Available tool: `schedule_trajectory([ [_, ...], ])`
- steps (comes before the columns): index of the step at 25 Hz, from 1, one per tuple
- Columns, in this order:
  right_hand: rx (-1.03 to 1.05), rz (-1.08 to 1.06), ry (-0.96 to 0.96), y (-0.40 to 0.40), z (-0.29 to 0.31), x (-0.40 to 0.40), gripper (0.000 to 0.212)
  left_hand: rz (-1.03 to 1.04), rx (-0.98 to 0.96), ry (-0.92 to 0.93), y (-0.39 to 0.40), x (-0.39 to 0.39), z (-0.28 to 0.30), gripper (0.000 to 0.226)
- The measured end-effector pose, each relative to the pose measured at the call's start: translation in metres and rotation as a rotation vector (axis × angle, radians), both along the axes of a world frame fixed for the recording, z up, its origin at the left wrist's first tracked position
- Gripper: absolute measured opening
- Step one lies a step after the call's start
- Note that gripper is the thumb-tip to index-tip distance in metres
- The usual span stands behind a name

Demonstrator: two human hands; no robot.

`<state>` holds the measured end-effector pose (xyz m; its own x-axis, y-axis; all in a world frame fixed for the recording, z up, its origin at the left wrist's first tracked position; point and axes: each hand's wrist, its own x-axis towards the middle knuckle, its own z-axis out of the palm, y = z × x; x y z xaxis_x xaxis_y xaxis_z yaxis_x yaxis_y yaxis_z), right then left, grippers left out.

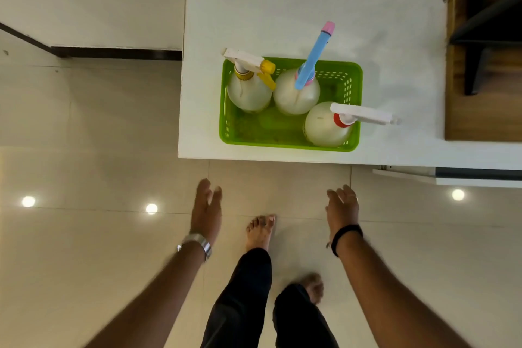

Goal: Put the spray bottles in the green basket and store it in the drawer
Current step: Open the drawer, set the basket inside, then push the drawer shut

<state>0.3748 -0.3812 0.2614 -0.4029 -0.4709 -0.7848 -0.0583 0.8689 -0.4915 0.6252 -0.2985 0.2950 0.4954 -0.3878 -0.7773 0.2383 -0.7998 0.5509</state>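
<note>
Green perforated plastic basket [285,133]: rectangular, resting on the white flat cabinet top [282,17], near its front edge, just beyond both sets of fingertips.

Contents, three translucent round-bodied spray bottles, all upright inside the basket:
- Bottle with white-and-yellow trigger head [248,87], far-left corner, ahead of the left fingers.
- Bottle with long blue-and-pink pump nozzle [296,93], far middle, touching its left neighbour.
- Bottle with white trigger and red collar [324,124], near-right corner, ahead of the right fingers; its nozzle overhangs the basket rim.

Bottle bases hidden by the basket walls; liquid level hard to judge.

Left hand [206,212]: silver wristband, fingers extended and loosely together, empty, short of the cabinet edge.

Right hand [341,209]: black wristband, fingers extended and slightly spread, empty, also short of the edge.

White drawer front [452,176]: right of the right fingers, below the cabinet top, cut off by the frame; whether it stands ajar cannot be told.

Wooden surface [480,110]: far right, partly cropped.
</note>
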Motion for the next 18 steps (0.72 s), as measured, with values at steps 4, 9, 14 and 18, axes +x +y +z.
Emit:
schedule_trajectory([
  [4, -0.095, -0.366, -0.289, -0.048, -0.007, -0.014, 0.046, 0.499, -0.176, 0.071, -0.051, 0.036, -0.014, 0.05],
  [9, -0.123, -0.494, -0.117, -0.089, -0.002, -0.045, 0.035, 0.403, -0.091, -0.208, -0.072, 0.053, -0.028, 0.038],
  [14, -0.14, -0.384, -0.052, -0.093, -0.008, -0.083, 0.021, 0.34, -0.07, -0.3, -0.064, 0.056, -0.036, 0.04],
  [18, -0.163, -0.398, -0.116, -0.09, -0.005, -0.083, 0.028, 0.254, -0.009, -0.339, -0.06, 0.054, -0.026, 0.042],
])
